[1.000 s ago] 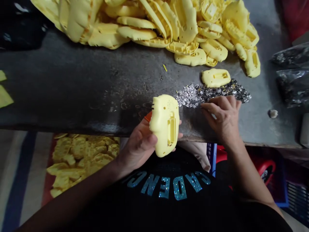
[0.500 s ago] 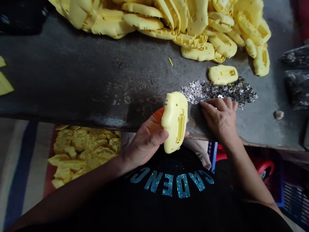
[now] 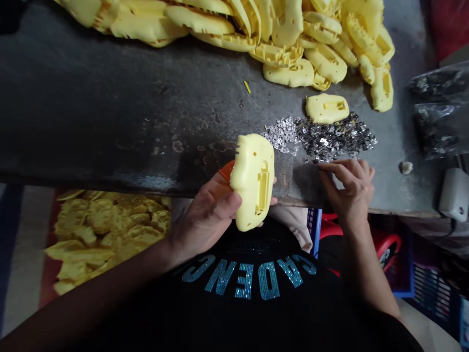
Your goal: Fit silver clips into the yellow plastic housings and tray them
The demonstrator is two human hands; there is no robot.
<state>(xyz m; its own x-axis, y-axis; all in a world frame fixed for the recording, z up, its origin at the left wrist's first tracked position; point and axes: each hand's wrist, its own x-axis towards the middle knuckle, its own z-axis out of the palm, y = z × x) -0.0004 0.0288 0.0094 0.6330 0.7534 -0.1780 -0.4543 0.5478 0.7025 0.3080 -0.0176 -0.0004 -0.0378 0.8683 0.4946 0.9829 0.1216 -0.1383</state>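
My left hand (image 3: 208, 212) is closed around a yellow plastic shell (image 3: 254, 183), held upright just over the table's front edge. A long battery recess and small holes show on the shell's near face. Something orange (image 3: 227, 170) wraps a finger of my left hand. My right hand (image 3: 350, 188) is at the near side of a pile of small metal contact plates (image 3: 322, 139), its thumb and forefinger pinched together. Whatever is between those fingertips is too small to make out. A second yellow shell (image 3: 327, 108) lies against the pile's far side.
A large heap of yellow shells (image 3: 286, 27) covers the table's far side. More yellow parts (image 3: 110, 234) fill a container below on the left. Plastic bags of dark parts (image 3: 439, 129), a white device (image 3: 454, 195) and a small pale lump (image 3: 406, 167) are at the right.
My right hand has drawn to the right and slightly back towards me along the pile's near edge. My left hand still holds the shell. The whole view has shifted a little.
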